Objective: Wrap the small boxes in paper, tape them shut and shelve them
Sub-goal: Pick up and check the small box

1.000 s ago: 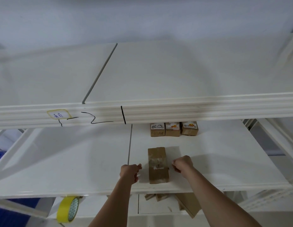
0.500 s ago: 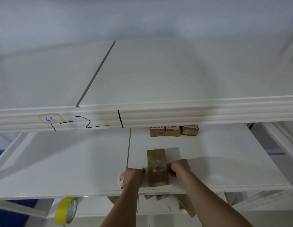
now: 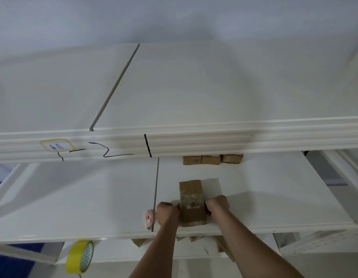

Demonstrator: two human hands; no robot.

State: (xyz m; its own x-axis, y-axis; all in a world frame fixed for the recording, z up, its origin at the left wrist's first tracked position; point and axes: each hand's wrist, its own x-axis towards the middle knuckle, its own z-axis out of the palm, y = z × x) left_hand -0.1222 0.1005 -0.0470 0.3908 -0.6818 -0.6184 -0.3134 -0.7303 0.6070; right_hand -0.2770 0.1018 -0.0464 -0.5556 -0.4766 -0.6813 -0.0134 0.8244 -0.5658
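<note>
Head view: both hands have closed in on the wrapped box (image 3: 192, 205) near the front edge of the middle shelf (image 3: 274, 197); the left hand (image 3: 167, 214) and right hand (image 3: 217, 204), fingers curled, now pinch its sides, so I judge shelving nearly done, with three boxes (image 3: 212, 159) already at the back

The light was soft and even, a little cool, and seemed to come from above and behind the person. A wide grey shadow lay on the upper shelf (image 3: 194, 87), and a darker one fell right of the wrapped box (image 3: 191, 203) on the lower shelf (image 3: 74, 197). There was no strong glare. The picture was slightly soft, with blur on the shelf edge. Straight lines bent toward the frame borders, as a wide lens gives.
</note>
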